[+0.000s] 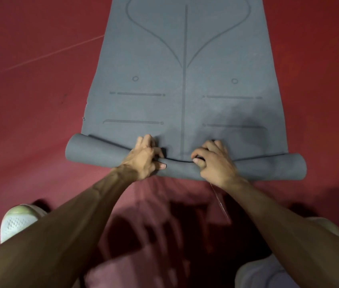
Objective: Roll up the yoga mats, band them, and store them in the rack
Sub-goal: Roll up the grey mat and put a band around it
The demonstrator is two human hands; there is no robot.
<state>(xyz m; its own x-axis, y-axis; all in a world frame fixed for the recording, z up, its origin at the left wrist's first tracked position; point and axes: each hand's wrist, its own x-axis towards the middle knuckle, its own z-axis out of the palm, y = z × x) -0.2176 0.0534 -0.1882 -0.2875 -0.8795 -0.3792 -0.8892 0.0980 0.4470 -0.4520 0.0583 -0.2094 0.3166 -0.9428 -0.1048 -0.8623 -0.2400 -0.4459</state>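
Red floor (29, 100) all round, with one white shoe (19, 221) at lower left. One grey yoga mat (185, 80) lies flat straight ahead, its near end rolled into a tube. The left hand (145, 156) grips the roll left of centre, fingers curled over the top. The right hand (212, 163) grips just right of centre, fingers bent the same way. A second shoe (328, 226) is mostly hidden by the right forearm. So: one mat, two hands, two shoes.
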